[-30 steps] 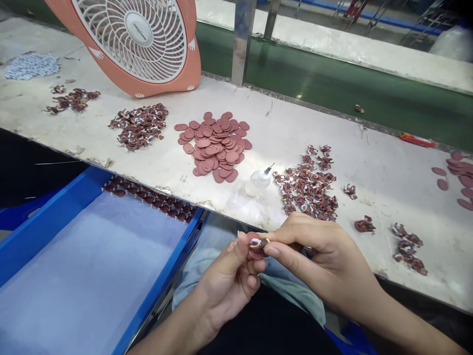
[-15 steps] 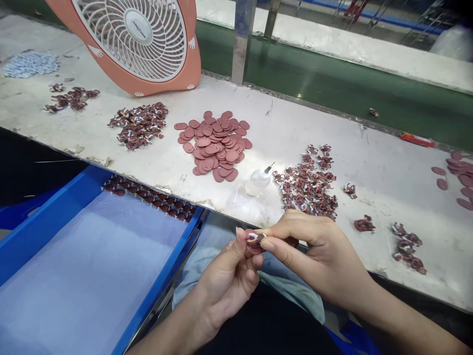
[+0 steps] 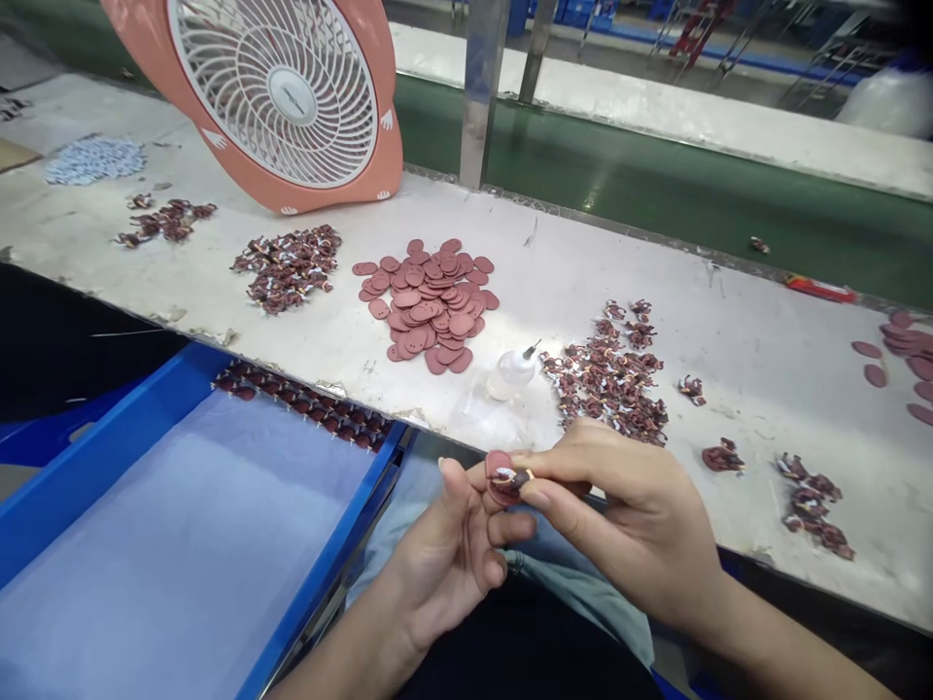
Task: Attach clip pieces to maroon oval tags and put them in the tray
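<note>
Both my hands meet just below the front edge of the worktable. My left hand [image 3: 448, 559] pinches a small maroon oval piece [image 3: 500, 480] between thumb and fingers. My right hand [image 3: 634, 515] is closed in a pinch on a tiny dark part pressed against that oval. Just beyond my hands lie a small clear glue bottle [image 3: 510, 372] with a needle tip and a heap of small dark maroon parts [image 3: 608, 379]. A pile of maroon oval pieces [image 3: 427, 303] lies further left.
A blue tray [image 3: 109, 442] lined with white sheet sits at my left, with a row of finished maroon pieces [image 3: 306, 403] along its far edge. An orange fan [image 3: 281, 92] stands at the back. More part heaps [image 3: 288, 267] and ovals [image 3: 908, 355] dot the white worktable [image 3: 765, 331].
My hands stay together on the oval piece, with the left thumb shifted a little off it. The view has tilted slightly, so the table appears lower in the frame.
</note>
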Tool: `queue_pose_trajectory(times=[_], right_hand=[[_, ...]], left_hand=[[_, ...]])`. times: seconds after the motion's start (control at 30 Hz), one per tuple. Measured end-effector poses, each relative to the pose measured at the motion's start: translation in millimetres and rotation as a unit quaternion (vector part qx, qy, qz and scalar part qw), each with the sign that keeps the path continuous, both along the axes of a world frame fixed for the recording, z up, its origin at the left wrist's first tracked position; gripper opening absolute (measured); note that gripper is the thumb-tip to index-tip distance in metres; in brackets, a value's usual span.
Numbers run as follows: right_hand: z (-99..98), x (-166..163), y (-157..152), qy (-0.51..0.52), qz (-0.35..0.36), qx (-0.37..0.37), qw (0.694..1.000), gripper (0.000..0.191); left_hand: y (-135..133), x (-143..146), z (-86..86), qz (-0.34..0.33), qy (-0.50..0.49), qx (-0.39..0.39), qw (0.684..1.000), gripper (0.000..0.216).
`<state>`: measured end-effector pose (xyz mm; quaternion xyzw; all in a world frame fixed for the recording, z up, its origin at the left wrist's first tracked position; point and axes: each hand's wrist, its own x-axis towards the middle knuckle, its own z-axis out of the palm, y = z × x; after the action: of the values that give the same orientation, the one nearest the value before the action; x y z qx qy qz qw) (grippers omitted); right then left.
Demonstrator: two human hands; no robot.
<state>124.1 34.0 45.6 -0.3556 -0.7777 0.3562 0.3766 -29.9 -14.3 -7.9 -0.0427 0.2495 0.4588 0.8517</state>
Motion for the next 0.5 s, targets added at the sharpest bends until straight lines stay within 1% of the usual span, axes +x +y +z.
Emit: queue_pose_trajectory(times=[0.07,0.1,0.17,0.23,0.27,0.33,0.4,0.5], right_hand=[[-2.1,-2,-2,-0.024,-0.023,0.097,0.995,0.015],[-3.3,-4,-2,-0.041,-0.029,0.155,0.987,0.016],[-6.6,-5,-4,-0.078,-0.033,0.272,0.958,0.020],[-11.8,-5,-4,-0.106,-0.029,0.365,0.924,0.022],[-15.0,-5,-4,-0.115,-0.027,0.393,0.912,0.024],[-21.3,-3,-4,-0.122,-0.014,0.417,0.901,0.027],[-25.5,-3,-2,-0.120,-0.003,0.422,0.899,0.029],[-25.5,-7,-3,-0.122,0.009,0.423,0.898,0.029]], left_hand=[[-2,-1,1.0,0.039,0.076,0.019,0.996,0.044],[-4,-1,2.9,0.067,0.125,0.021,0.990,0.041],[-6,0,8.7,0.107,0.209,0.021,0.972,0.034],[-7,1,15.0,0.116,0.260,0.034,0.958,0.035],[-7,2,17.5,0.117,0.279,0.043,0.952,0.036],[-6,3,20.6,0.123,0.310,0.056,0.941,0.035],[-4,3,21.5,0.133,0.332,0.058,0.932,0.033],[-3,5,21.0,0.143,0.344,0.048,0.927,0.031]])
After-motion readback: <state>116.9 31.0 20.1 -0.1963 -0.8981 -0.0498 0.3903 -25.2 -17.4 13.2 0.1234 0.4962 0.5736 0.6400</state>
